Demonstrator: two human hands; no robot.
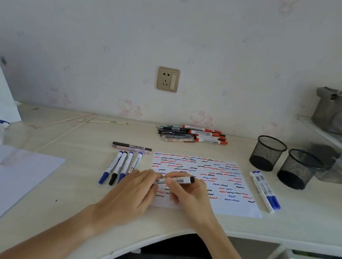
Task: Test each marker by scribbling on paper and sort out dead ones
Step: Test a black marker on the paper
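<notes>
Head view: black-capped marker point(178, 180) held level over scribbled paper point(230, 186), pinched between right hand point(190, 193) and left hand point(137, 186), fingers curled round it. Probably uncapping or recapping; next, cap pulled straight, tip to paper.

Both hands point(134, 189) point(190, 193) hold a black-capped marker point(179, 179) over scribbled paper point(230, 179).

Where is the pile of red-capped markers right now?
The pile of red-capped markers lies at the desk's back edge, below the wall socket, left of the black mesh cups.
</notes>
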